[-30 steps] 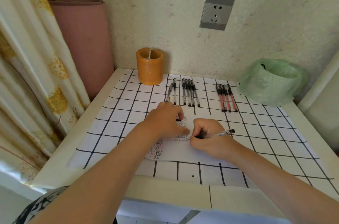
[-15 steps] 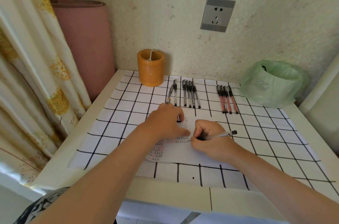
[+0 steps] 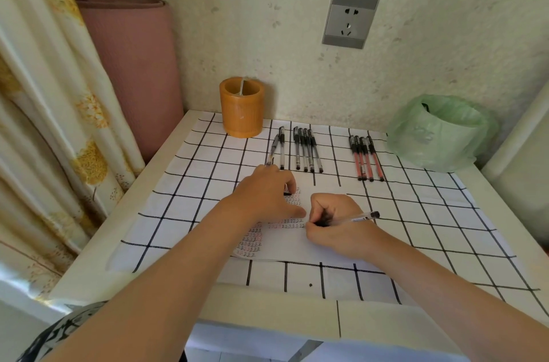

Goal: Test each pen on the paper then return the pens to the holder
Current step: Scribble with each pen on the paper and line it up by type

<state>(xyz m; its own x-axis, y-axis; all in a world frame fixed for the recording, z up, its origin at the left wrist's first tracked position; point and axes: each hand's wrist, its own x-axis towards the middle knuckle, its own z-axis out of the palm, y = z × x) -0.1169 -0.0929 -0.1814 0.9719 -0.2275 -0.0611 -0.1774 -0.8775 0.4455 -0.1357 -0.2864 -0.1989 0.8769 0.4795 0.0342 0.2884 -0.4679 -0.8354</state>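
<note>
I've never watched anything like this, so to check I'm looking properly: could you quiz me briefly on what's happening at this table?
1. Fill in: the left hand presses flat on the ____.
2. Which hand grips the pen being tested? A left; B right; C both.
3. True or false: the black pens lie between the orange holder and the red pens.
Key: 1 paper; 2 B, the right hand; 3 true.
</note>
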